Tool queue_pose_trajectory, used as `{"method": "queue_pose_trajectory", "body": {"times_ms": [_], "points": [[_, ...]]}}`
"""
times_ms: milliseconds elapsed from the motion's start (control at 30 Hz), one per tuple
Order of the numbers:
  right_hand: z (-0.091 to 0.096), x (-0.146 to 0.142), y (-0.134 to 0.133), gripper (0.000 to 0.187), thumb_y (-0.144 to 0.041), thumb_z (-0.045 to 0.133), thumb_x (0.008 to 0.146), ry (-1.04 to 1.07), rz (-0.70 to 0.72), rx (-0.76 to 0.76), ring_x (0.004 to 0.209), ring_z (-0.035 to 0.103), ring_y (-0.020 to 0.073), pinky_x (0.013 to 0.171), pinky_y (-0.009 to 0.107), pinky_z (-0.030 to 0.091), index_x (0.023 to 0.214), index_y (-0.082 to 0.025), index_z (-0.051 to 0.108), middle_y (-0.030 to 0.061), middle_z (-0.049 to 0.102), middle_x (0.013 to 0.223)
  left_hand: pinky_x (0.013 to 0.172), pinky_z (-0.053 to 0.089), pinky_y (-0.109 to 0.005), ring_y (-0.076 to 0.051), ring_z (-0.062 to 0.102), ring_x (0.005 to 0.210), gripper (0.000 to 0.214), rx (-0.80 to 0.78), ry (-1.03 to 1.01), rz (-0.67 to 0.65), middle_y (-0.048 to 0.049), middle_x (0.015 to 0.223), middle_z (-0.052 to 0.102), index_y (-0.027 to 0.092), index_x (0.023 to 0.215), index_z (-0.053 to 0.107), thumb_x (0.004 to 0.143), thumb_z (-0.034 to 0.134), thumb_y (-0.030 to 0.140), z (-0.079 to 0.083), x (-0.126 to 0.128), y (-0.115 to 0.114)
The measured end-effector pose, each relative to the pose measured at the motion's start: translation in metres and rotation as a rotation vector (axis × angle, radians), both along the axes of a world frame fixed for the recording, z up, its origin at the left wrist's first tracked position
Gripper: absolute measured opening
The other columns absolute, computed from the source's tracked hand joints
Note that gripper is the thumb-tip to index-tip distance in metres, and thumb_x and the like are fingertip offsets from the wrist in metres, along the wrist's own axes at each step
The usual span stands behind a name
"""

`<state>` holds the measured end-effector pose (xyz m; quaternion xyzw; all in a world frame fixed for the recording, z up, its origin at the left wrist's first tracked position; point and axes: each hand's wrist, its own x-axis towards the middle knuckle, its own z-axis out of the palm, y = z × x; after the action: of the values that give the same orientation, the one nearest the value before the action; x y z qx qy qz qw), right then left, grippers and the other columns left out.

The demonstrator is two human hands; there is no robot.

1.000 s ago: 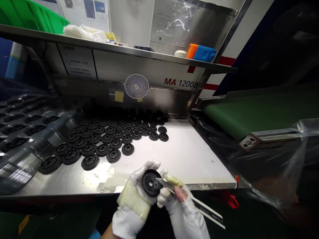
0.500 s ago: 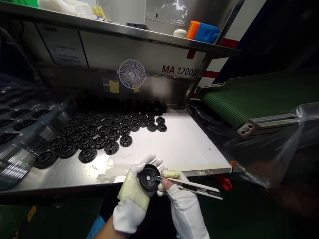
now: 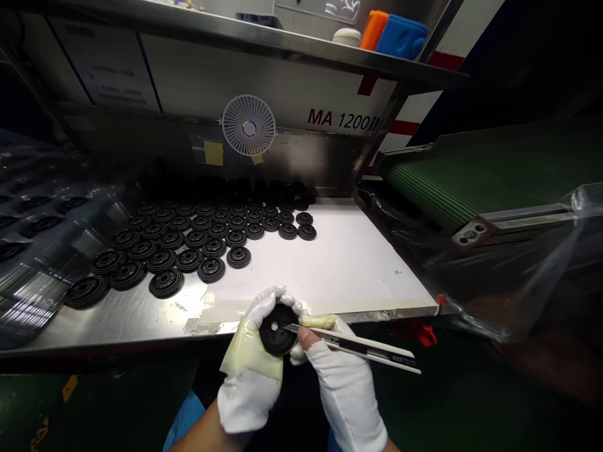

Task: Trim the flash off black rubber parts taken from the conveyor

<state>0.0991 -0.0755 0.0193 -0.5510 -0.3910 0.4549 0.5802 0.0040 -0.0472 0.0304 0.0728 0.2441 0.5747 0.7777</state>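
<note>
My left hand (image 3: 252,364), in a white glove with yellowish tape, is closed round a black round ribbed disc (image 3: 276,331) held at the table's front edge. My right hand (image 3: 342,392), also gloved, grips a slim utility knife (image 3: 362,348); the blade tip touches the disc's face near its centre hole. Rows of several matching black discs (image 3: 202,235) lie flat on the steel table (image 3: 122,320) beyond my hands.
A white sheet (image 3: 343,263) covers the table's right half. Clear plastic trays with more discs (image 3: 42,238) sit at the left. A small white fan (image 3: 248,125) hangs on the back panel. A green ribbed conveyor (image 3: 452,188) with plastic film lies to the right.
The view has tilted downward a little. My left hand has turned the disc slightly and the knife now lies flatter, its tip still against the disc.
</note>
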Motion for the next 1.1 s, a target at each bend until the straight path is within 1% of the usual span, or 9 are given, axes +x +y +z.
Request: {"method": "queue_pose_trajectory", "body": {"times_ms": [167, 300, 433, 567, 667, 733, 900, 1000, 1100], "points": [[-0.0011, -0.0002, 0.0004, 0.015, -0.028, 0.067, 0.073, -0.012, -0.001, 0.007, 0.063, 0.061, 0.0129, 0.067, 0.026, 0.052, 0.081, -0.019, 0.057, -0.0010, 0.065, 0.074, 0.041, 0.037, -0.020, -0.015, 0.053, 0.074, 0.013, -0.031, -0.024, -0.009, -0.0018, 0.085, 0.050, 0.020, 0.092, 0.054, 0.081, 0.049, 0.026, 0.0025, 0.0015, 0.0002], [-0.0011, -0.0006, -0.0004, 0.012, -0.027, 0.064, 0.075, -0.010, 0.010, 0.001, 0.053, 0.058, 0.0116, 0.058, 0.024, 0.051, 0.076, -0.020, 0.055, -0.0034, 0.062, 0.060, 0.043, 0.037, -0.019, -0.014, 0.053, 0.074, 0.014, -0.037, -0.008, 0.002, -0.0023, 0.086, 0.050, 0.019, 0.093, 0.053, 0.083, 0.047, 0.025, 0.0020, 0.0022, -0.0010], [-0.0021, -0.0014, -0.0001, 0.013, -0.027, 0.064, 0.075, -0.021, 0.023, 0.013, 0.058, 0.059, 0.0118, 0.064, 0.025, 0.051, 0.078, -0.019, 0.055, -0.0026, 0.063, 0.067, 0.042, 0.035, -0.020, -0.013, 0.053, 0.068, 0.013, -0.025, -0.005, -0.001, -0.0018, 0.085, 0.050, 0.020, 0.093, 0.052, 0.083, 0.046, 0.025, -0.0009, 0.0018, -0.0015], [-0.0010, -0.0017, 0.0017, 0.014, -0.029, 0.066, 0.074, -0.012, 0.021, -0.014, 0.057, 0.059, 0.0132, 0.064, 0.027, 0.052, 0.076, -0.019, 0.056, -0.0016, 0.063, 0.065, 0.040, 0.033, -0.020, -0.012, 0.051, 0.062, 0.012, -0.047, -0.029, -0.017, -0.0009, 0.083, 0.050, 0.021, 0.092, 0.052, 0.082, 0.047, 0.027, -0.0023, 0.0014, 0.0006], [0.0006, -0.0006, 0.0028, 0.012, -0.028, 0.067, 0.073, -0.010, 0.032, -0.017, 0.059, 0.060, 0.0137, 0.069, 0.029, 0.051, 0.074, -0.020, 0.057, -0.0016, 0.065, 0.066, 0.040, 0.032, -0.020, -0.011, 0.050, 0.060, 0.013, -0.062, -0.045, -0.039, -0.0002, 0.083, 0.050, 0.022, 0.092, 0.052, 0.082, 0.048, 0.029, -0.0017, 0.0014, 0.0002], [0.0007, 0.0006, 0.0031, 0.011, -0.027, 0.067, 0.072, -0.015, 0.038, -0.022, 0.059, 0.060, 0.0136, 0.071, 0.029, 0.050, 0.072, -0.021, 0.059, -0.0021, 0.065, 0.064, 0.041, 0.032, -0.020, -0.011, 0.051, 0.061, 0.015, -0.063, -0.004, -0.027, -0.0005, 0.084, 0.051, 0.022, 0.095, 0.052, 0.082, 0.048, 0.028, -0.0016, 0.0017, -0.0019], [-0.0019, 0.0034, 0.0033, 0.008, -0.025, 0.065, 0.072, 0.010, 0.065, -0.035, 0.056, 0.058, 0.0136, 0.065, 0.027, 0.050, 0.068, -0.020, 0.061, -0.0030, 0.063, 0.060, 0.041, 0.033, -0.020, -0.010, 0.050, 0.057, 0.016, -0.014, 0.144, 0.002, -0.0007, 0.087, 0.052, 0.022, 0.097, 0.052, 0.081, 0.049, 0.024, -0.0038, 0.0033, -0.0075], [-0.0029, 0.0035, 0.0047, 0.011, -0.027, 0.064, 0.073, 0.063, 0.096, -0.085, 0.052, 0.057, 0.0134, 0.060, 0.027, 0.050, 0.067, -0.019, 0.060, -0.0037, 0.060, 0.054, 0.041, 0.034, -0.020, -0.010, 0.050, 0.055, 0.018, -0.012, 0.156, 0.024, -0.0010, 0.087, 0.053, 0.022, 0.098, 0.052, 0.080, 0.052, 0.024, -0.0048, 0.0038, -0.0077], [-0.0024, 0.0021, 0.0060, 0.011, -0.027, 0.063, 0.073, 0.081, 0.094, -0.071, 0.055, 0.058, 0.0137, 0.059, 0.026, 0.049, 0.068, -0.020, 0.058, -0.0038, 0.061, 0.056, 0.040, 0.033, -0.020, -0.010, 0.050, 0.056, 0.016, -0.035, 0.118, 0.016, -0.0009, 0.085, 0.053, 0.022, 0.097, 0.052, 0.082, 0.050, 0.027, -0.0045, 0.0039, -0.0056]]}}
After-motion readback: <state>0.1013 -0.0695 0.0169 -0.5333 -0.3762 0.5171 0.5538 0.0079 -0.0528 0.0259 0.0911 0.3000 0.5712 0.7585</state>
